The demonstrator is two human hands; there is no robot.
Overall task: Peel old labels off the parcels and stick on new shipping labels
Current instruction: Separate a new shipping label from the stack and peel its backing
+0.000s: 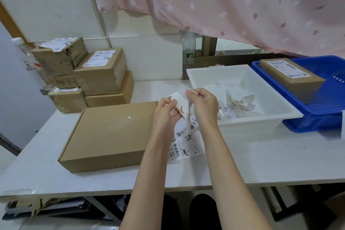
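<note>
A flat brown parcel (pixel 112 134) lies on the white table (pixel 261 155) in front of me, its top bare except for a tiny white scrap. Above its right edge both hands hold a peeled old label (pixel 182 101) with brown cardboard residue on it. My left hand (pixel 165 113) pinches the label's left side. My right hand (pixel 202 105) pinches its upper right corner. Under my hands, printed shipping labels (pixel 186 145) lie on the table beside the parcel.
A white bin (pixel 205 73) holding crumpled label waste stands right of my hands. A blue basket (pixel 317 115) with a labelled parcel (pixel 291 76) sits at the far right. Several labelled boxes (pixel 100 73) are stacked at the back left. A pink curtain hangs above.
</note>
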